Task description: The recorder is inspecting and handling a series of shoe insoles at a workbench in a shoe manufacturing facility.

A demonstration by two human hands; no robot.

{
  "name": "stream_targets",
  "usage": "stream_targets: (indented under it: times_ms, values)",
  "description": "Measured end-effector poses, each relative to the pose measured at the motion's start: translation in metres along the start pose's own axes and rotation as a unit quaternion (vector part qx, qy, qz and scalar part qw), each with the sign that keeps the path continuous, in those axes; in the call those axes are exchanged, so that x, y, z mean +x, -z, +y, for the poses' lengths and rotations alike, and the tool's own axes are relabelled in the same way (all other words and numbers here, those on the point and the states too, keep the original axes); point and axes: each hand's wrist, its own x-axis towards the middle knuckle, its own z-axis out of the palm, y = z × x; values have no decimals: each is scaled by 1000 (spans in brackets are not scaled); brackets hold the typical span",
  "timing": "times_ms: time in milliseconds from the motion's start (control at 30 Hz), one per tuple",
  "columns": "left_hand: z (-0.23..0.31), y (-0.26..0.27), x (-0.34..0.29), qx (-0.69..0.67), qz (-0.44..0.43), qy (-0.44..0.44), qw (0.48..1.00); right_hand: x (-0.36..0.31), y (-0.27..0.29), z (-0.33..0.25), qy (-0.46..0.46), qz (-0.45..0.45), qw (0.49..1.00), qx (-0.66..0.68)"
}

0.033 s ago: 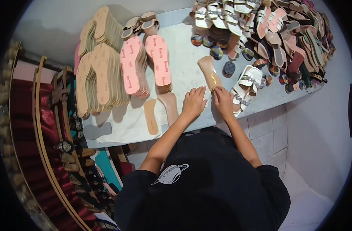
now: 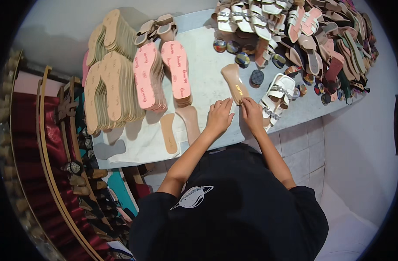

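A shiny tan shoe insole (image 2: 234,82) with gold lettering lies on the table, its narrow end toward me. At that end, my right hand (image 2: 252,114) has its fingers closed on the edge. My left hand (image 2: 219,116) rests flat just left of it, fingers stretched out and fingertips close to the insole's end. To the right of my right hand is a pair of white sandals (image 2: 278,93) with sparkly straps. A second shiny tan insole (image 2: 189,122) lies beyond my left forearm, beside a flat light-brown insole (image 2: 168,133).
Stacks of beige insole boards (image 2: 114,87) and pink printed ones (image 2: 149,78) stand at the left. A grey sole-shaped piece (image 2: 111,149) lies near the table's front left corner. Many sandals (image 2: 312,48) pile up at the far right, with small patterned heel pieces (image 2: 242,59) before them.
The table and its things sit slightly further left in the picture. Both hands keep nearly the same pose at the insole's near end.
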Motion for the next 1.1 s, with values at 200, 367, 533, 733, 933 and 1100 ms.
stream_targets:
  times_ms: [200, 367, 533, 733, 933, 1100]
  values:
    - [12, -23, 25, 24, 19, -4, 1000, 24, 5, 32, -6, -46, 991, 128]
    - [12, -31, 33, 29, 27, 46, 998, 41, 8, 36, 31, -135, 987, 84]
    - [17, -40, 35, 59, 35, 61, 996, 58, 13, 43, 57, -180, 979, 73]
    - [22, -46, 37, 97, 35, 83, 991, 63, 9, 53, 88, -215, 970, 69]
    - [24, -42, 44, 11, 65, 148, 987, 63, 15, 47, 94, -205, 971, 79]
    - [29, -43, 54, -26, 63, 152, 986, 67, 14, 51, 103, -220, 968, 59]
